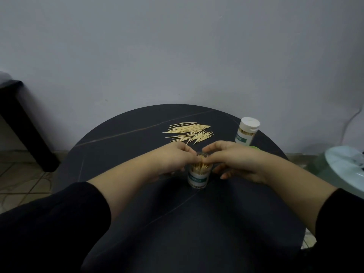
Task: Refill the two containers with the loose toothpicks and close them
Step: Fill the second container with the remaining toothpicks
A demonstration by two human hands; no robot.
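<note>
A clear open container (199,175) with a green label stands upright at the table's middle, packed with toothpicks. My left hand (173,157) and my right hand (234,158) meet over its mouth, fingertips pinching the toothpicks that stick up there. A pile of loose toothpicks (190,132) lies on the table behind the hands. A second container (246,133) with a white lid on it stands at the back right. A bit of something green (254,147) shows just behind my right hand; what it is stays hidden.
The round dark table (137,213) stands against a pale wall. A black piece of furniture (23,123) is at the left. At the right edge sits a white round object (346,168) on a glass surface.
</note>
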